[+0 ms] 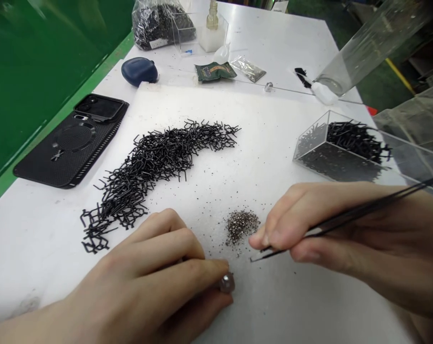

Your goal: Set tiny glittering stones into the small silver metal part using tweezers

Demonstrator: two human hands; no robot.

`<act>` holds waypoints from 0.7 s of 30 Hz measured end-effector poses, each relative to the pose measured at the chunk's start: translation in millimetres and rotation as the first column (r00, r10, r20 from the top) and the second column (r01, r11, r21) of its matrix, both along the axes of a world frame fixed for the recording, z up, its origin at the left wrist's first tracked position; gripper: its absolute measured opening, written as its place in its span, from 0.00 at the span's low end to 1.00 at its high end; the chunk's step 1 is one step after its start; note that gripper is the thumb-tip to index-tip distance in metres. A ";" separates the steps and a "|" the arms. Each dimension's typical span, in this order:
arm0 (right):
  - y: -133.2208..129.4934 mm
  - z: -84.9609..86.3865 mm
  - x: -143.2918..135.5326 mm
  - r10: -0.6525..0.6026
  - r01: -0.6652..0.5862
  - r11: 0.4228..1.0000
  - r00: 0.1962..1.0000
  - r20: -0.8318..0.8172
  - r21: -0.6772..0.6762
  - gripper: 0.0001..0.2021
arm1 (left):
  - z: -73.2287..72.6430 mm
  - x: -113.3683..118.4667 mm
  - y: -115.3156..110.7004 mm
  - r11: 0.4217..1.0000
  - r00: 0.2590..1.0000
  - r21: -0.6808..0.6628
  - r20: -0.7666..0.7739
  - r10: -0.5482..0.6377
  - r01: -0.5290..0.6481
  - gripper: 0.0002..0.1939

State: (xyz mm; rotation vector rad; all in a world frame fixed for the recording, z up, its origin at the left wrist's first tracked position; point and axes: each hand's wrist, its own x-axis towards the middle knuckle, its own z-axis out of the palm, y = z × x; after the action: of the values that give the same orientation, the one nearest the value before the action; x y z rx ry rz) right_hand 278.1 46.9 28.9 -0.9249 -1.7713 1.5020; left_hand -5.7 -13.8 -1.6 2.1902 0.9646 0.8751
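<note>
My right hand (331,229) is closed around black tweezers (348,217), whose tips point down and left just above the white sheet (269,143). Near those tips lies a small pile of tiny brownish, glinting pieces (240,225), with stray grains scattered about it. My left hand (159,282) is closed, thumb and index finger pinching a small object with a rounded, shiny, greyish end (227,283). Most of that object is hidden by the fingers. Beyond the left hand stretches a long curved heap of short, bent black pieces (159,160).
At left lies a black phone (71,141), with a dark blue case (139,71) behind it. A clear box of black pieces (327,112) stands right, near a transparent tube (366,52). Farther back are a green packet (215,71), a bottle (212,16) and a plastic bag (155,26).
</note>
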 end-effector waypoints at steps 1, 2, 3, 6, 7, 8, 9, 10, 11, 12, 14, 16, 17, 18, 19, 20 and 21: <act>-2.2 -0.9 -2.2 0.031 -0.031 0.999 0.999 -0.017 -0.021 0.03 | -0.2 0.5 0.2 1.000 1.000 -0.003 0.001 -0.004 0.004 0.09; -4.3 -2.3 -4.2 0.059 -0.059 0.998 0.998 -0.025 -0.035 0.04 | -0.1 0.9 0.4 1.000 1.000 -0.009 -0.003 -0.012 0.012 0.07; -6.1 -4.0 -5.7 0.087 -0.088 0.995 0.996 -0.022 -0.042 0.05 | 0.2 1.0 0.6 1.000 1.000 -0.009 -0.008 -0.022 0.022 0.07; -9.7 -9.3 -7.6 0.167 -0.167 0.985 0.986 -0.003 -0.031 0.08 | 1.2 0.5 0.8 1.000 0.999 -0.002 -0.024 -0.024 0.024 0.07; -10.1 -10.8 -7.5 0.186 -0.186 0.982 0.983 0.003 -0.023 0.09 | 1.3 0.2 0.7 1.000 0.999 0.002 -0.026 -0.023 0.023 0.06; -10.2 -11.8 -7.5 0.199 -0.199 0.980 0.980 0.008 -0.016 0.09 | 1.3 -0.2 0.6 1.000 0.999 0.004 -0.027 -0.023 0.023 0.06; -9.9 -12.5 -7.4 0.209 -0.209 0.978 0.978 0.013 -0.008 0.09 | 1.2 -0.5 0.5 1.000 0.999 0.005 -0.027 -0.023 0.024 0.05; -9.5 -12.9 -7.6 0.215 -0.215 0.977 0.977 0.019 0.001 0.09 | 1.1 -0.7 0.5 1.000 0.999 0.004 -0.030 -0.028 0.028 0.06; -8.9 -12.9 -7.9 0.216 -0.216 0.976 0.976 0.025 0.012 0.09 | 0.9 -0.8 0.5 0.999 0.999 0.005 -0.030 -0.033 0.034 0.06; -8.3 -12.8 -8.4 0.215 -0.215 0.976 0.976 0.032 0.025 0.09 | 0.8 -0.9 0.6 0.999 0.999 0.008 -0.031 -0.036 0.036 0.07; -7.3 -11.9 -9.7 0.217 -0.219 0.975 0.975 0.040 0.043 0.08 | 0.8 -0.8 1.1 0.999 0.999 0.015 -0.031 -0.038 0.039 0.08; -6.8 -11.0 -10.9 0.218 -0.219 0.974 0.975 0.033 0.048 0.07 | 1.0 -0.7 1.8 0.999 0.999 0.020 -0.028 -0.037 0.037 0.08; -6.7 -10.6 -11.3 0.218 -0.219 0.974 0.976 0.028 0.048 0.07 | 1.2 -0.7 2.2 0.999 0.999 0.023 -0.026 -0.036 0.036 0.08; -6.7 -10.3 -11.6 0.215 -0.215 0.975 0.976 0.023 0.048 0.07 | 1.4 -0.7 2.6 0.999 0.999 0.020 -0.025 -0.037 0.038 0.07; -6.7 -10.1 -11.8 0.213 -0.213 0.976 0.977 0.019 0.047 0.07 | 1.5 -0.7 2.8 0.999 0.999 0.016 -0.023 -0.039 0.040 0.07; -6.6 -10.0 -11.8 0.211 -0.212 0.976 0.977 0.016 0.046 0.07 | 1.6 -0.7 3.0 0.999 0.999 0.011 -0.023 -0.041 0.041 0.07; -6.6 -9.9 -11.7 0.210 -0.211 0.976 0.977 0.016 0.044 0.07 | 1.7 -0.7 3.0 0.999 0.999 0.007 -0.022 -0.044 0.044 0.07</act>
State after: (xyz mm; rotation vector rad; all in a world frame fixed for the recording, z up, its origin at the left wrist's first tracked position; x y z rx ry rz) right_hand 266.4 40.3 18.9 -0.7423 -1.9540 1.5809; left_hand -6.4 -10.8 0.2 2.2231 0.9210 0.8364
